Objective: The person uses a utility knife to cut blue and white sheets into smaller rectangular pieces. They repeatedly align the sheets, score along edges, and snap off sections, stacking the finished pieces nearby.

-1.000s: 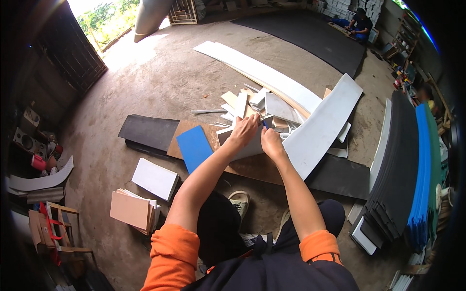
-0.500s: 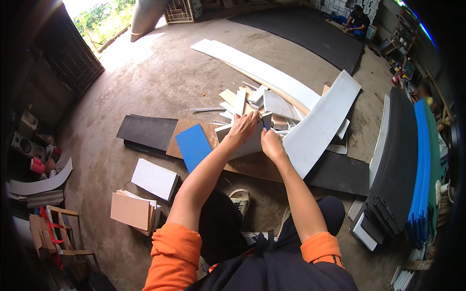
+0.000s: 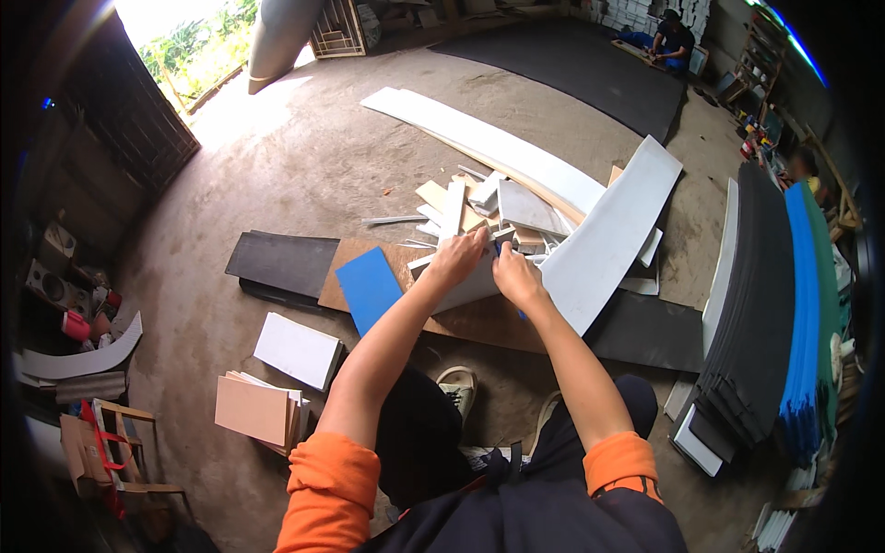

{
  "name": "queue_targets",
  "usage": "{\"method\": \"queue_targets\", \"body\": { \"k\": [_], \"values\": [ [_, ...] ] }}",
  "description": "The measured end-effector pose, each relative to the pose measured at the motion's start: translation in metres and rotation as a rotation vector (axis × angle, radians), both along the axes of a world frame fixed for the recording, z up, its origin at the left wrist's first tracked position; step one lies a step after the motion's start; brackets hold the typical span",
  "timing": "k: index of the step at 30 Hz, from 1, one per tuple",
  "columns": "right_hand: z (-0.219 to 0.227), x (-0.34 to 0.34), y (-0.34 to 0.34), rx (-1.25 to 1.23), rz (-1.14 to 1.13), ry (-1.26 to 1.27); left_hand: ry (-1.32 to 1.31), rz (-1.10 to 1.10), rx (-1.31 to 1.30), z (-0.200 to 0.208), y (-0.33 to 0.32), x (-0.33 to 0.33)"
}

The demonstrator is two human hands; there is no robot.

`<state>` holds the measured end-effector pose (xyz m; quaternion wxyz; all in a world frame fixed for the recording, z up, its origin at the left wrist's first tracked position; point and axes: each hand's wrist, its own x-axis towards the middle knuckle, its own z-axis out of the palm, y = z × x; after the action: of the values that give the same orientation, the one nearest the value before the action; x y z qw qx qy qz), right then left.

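Note:
My left hand [image 3: 461, 257] is closed on the upper edge of a grey-white foam sheet piece [image 3: 468, 288], which stands tilted in front of me over a brown board [image 3: 489, 318]. Close beside it, my right hand [image 3: 518, 276] is wrapped around a slim blue-handled tool [image 3: 498, 248], which looks like a cutter knife; its tip is too small to make out. A flat blue sheet [image 3: 371, 288] lies on the board, left of the grey-white piece. Beyond my hands is a heap of white and tan offcuts [image 3: 454, 210].
Long white sheets [image 3: 613, 235] lie to the right of the heap and behind it. Stacks of white [image 3: 297, 348] and tan rectangles [image 3: 251, 405] sit at near left. Black sheets [image 3: 745, 313] and blue sheets [image 3: 800, 313] stand at right. Another person [image 3: 671, 44] sits at the far right.
My right hand has shifted slightly left and down, closer to my left hand, with the blue-handled tool. The left hand still grips the sheet edge. The whole view has shifted slightly.

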<state>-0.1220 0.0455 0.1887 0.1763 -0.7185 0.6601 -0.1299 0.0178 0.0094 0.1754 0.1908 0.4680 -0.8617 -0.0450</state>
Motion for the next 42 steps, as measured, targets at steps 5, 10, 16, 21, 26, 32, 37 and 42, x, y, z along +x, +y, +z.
{"method": "queue_targets", "body": {
  "k": [5, 10, 16, 21, 26, 32, 37, 42],
  "values": [
    [0.007, 0.006, 0.002, 0.019, -0.032, 0.067, 0.031, 0.043, -0.003, -0.002, -0.007, -0.001],
    [0.015, 0.008, 0.003, 0.113, -0.042, 0.097, 0.007, 0.024, 0.057, -0.001, -0.009, 0.001],
    [0.008, 0.012, -0.010, 0.217, -0.070, 0.077, -0.009, -0.047, -0.005, -0.002, -0.004, 0.000],
    [-0.011, 0.008, -0.018, 0.217, -0.055, 0.043, 0.011, -0.013, -0.021, 0.000, -0.007, -0.002],
    [-0.005, 0.012, -0.011, 0.243, -0.085, 0.024, 0.001, 0.029, 0.026, -0.002, -0.013, 0.001],
    [-0.009, 0.009, -0.013, 0.258, -0.064, 0.074, 0.024, -0.012, 0.037, -0.002, -0.017, 0.003],
    [-0.033, 0.010, -0.020, 0.285, -0.083, 0.023, 0.036, -0.005, -0.040, -0.004, -0.012, 0.001],
    [-0.053, 0.012, -0.032, 0.354, -0.086, 0.010, 0.136, 0.102, 0.029, 0.001, -0.017, -0.006]
  ]
}}
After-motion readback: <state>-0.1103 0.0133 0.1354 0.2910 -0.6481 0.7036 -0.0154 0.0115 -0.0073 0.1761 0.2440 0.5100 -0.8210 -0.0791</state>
